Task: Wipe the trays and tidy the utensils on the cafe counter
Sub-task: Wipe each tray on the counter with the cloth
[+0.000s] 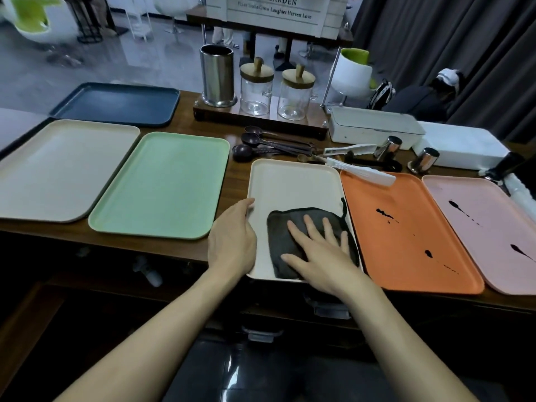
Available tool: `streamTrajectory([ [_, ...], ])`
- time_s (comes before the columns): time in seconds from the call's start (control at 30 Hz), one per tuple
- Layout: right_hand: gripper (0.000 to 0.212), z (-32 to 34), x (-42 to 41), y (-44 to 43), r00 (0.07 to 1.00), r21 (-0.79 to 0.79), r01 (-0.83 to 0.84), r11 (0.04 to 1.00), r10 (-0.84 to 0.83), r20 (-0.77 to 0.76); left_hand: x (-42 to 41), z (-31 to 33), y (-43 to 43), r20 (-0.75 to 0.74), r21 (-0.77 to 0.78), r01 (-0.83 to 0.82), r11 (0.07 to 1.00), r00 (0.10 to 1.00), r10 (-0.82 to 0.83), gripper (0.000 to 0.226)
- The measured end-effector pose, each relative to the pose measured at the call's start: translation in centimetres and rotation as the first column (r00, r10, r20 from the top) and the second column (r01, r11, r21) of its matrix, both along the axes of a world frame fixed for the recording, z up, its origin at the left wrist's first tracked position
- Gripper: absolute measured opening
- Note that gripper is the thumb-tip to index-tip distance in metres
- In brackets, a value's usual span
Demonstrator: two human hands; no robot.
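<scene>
Wiping is the step in hand: our right hand [322, 250] lies flat on the dark cloth [278, 230], its grip spread wide with straight fingers, pressing the cloth onto the near half of the cream tray [293, 187] at the middle of the counter [235, 175]. Our left hand [232, 239] steadies that tray at its left rim, the grip curled onto the edge. The far half of this tray looks clean to us. Just to the right, the orange tray [406, 256] carries dark splashes [384, 213], and the pink tray [475, 245] beyond it is streaked too, so we judge the wiping about half done; the green tray [162, 187], the beige tray [58, 169] and the dark blue tray [116, 103] on the left show no marks. Next, we reckon, the cloth goes across to the orange tray, which calls for firm strokes over the splashes and for clearing the white tongs [362, 169] lying over its far corner. The brown spoons [261, 139] lie loose behind the trays, near the steel canister [217, 75], not yet tidied.
</scene>
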State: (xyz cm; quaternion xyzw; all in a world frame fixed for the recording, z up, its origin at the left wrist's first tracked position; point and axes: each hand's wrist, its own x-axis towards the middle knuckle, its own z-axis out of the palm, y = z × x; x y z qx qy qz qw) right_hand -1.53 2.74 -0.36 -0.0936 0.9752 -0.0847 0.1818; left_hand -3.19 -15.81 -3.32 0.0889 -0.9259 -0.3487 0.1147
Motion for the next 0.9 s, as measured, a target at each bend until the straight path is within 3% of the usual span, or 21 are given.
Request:
streamTrajectory([
  [0.17,0.075,-0.6,0.3,-4.4,0.997,-0.009,-0.066,0.998,0.066,-0.042,-0.2,-0.2,-0.1,-0.012,0.010,0.014,1.000,1.000,-0.013,0.047],
  [0.43,0.073,-0.1,0.2,0.1,1.000,-0.069,-0.003,0.998,0.004,0.024,-0.5,-0.9,-0.4,-0.023,-0.044,0.056,0.997,0.998,-0.058,0.039],
  [0.9,0.068,-0.2,-12.8,-3.3,0.998,-0.024,0.051,0.998,-0.051,-0.028,-0.4,-0.7,-0.1,-0.054,-0.011,0.027,1.000,0.998,-0.028,0.047],
])
